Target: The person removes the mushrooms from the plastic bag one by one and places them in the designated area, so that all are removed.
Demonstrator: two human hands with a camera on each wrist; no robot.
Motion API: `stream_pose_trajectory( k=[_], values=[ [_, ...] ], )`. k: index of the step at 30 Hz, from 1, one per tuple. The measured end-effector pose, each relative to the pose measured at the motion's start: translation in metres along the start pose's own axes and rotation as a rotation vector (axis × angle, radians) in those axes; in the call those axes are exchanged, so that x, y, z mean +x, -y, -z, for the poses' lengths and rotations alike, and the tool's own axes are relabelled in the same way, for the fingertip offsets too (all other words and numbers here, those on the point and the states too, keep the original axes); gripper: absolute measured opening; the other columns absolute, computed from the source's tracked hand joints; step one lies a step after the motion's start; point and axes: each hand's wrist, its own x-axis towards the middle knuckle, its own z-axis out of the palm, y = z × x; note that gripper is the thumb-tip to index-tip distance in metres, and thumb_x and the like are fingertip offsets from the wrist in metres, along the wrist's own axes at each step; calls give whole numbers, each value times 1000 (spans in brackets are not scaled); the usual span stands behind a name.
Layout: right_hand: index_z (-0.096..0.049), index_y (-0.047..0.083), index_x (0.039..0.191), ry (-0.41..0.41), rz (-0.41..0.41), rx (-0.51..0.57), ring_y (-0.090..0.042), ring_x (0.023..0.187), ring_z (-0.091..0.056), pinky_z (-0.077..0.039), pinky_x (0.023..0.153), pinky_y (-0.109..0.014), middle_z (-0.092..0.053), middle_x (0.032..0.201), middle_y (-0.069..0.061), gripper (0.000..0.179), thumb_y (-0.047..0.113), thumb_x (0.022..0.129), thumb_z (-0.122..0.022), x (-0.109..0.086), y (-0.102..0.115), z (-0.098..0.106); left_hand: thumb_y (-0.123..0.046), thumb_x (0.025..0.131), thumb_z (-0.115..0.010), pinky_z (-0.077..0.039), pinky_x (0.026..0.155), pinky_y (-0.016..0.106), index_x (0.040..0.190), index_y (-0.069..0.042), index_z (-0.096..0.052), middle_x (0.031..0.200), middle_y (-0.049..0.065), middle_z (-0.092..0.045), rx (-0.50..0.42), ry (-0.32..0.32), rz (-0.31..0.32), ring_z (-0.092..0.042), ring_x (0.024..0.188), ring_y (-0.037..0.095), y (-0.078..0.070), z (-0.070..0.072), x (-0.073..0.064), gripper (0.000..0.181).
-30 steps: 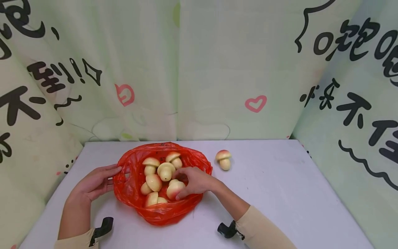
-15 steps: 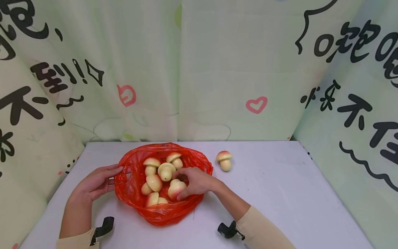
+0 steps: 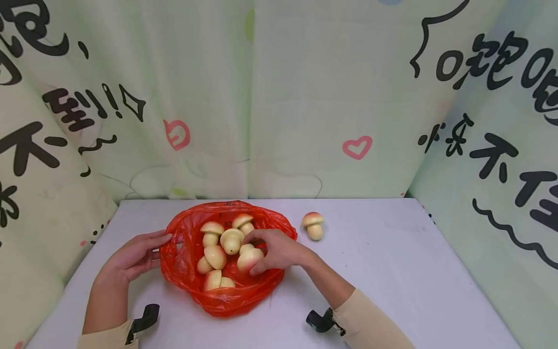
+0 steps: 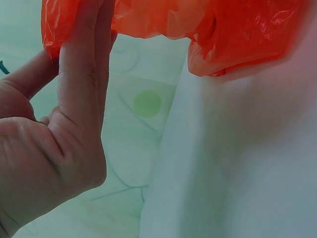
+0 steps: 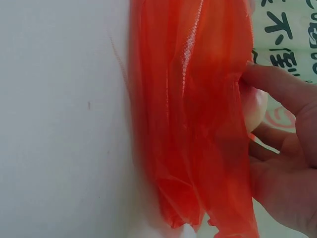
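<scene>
In the head view, a red plastic bag [image 3: 226, 308] lies wide open, with several cream toy mushrooms [image 3: 215, 257] inside, some with pinkish caps. My left hand [image 3: 131, 257] holds the bag's left rim; in the left wrist view, red plastic covers the fingertips of that left hand [image 4: 74, 99]. Reaching over the opposite rim, my right hand [image 3: 279, 249] pinches a pink-tinged toy mushroom [image 3: 249, 260] between thumb and fingers. From the right wrist, the right hand [image 5: 292, 134] shows around this toy mushroom [image 5: 254, 106], partly hidden by the bag's red side [image 5: 198, 114].
One more toy mushroom [image 3: 313, 226] stands outside the bag, to its right, on the white table [image 3: 383, 281]. Pale green curtains [image 3: 305, 97] with black writing and pink hearts enclose the table at the back and both sides.
My right hand has shifted slightly up and to the right, with the pinched toy mushroom moving along. The left hand stays at the bag's rim.
</scene>
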Motion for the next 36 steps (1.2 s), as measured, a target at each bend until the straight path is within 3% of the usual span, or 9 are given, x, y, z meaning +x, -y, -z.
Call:
stream_pose_trajectory(
  k=[11,17,25,32,36],
  values=[
    [-65,16,133,-41,22,33,-23,127,-59,-57,103,-47,-67,134,-1,58,19,80,-89,-1,-1,5,-29,105,-64,-63,90,35,152,-14,-49,108,-6,-76,-17,-10,9,-76,97,16,-2,-2,-1,52],
    [-64,20,133,-74,6,31,-21,127,-58,-58,99,-38,-65,136,2,58,20,80,-89,-4,-3,6,-29,105,-64,-63,90,35,140,-19,-60,108,-5,-77,-26,-5,9,-77,97,16,-2,-2,-3,37],
    [-64,22,132,-97,-7,45,-21,128,-56,-60,94,-35,-63,136,3,58,20,80,-89,-11,-4,11,-30,105,-64,-63,90,35,154,-13,-47,108,-5,-77,-13,-8,12,-77,97,16,-1,-1,-1,55],
    [-63,21,131,-118,-4,83,-20,128,-55,-61,94,-36,-63,134,2,58,16,79,-89,-16,-6,17,-29,105,-63,-63,90,35,150,-15,-51,109,-6,-77,-22,-3,9,-77,97,16,0,0,-1,49],
    [-64,23,129,-142,-8,80,-19,125,-57,-60,94,-36,-64,132,3,58,16,78,-90,-20,-8,20,-29,105,-64,-63,89,35,138,-20,-61,108,-5,-77,-27,-4,6,-77,97,17,0,0,0,35]
  ],
)
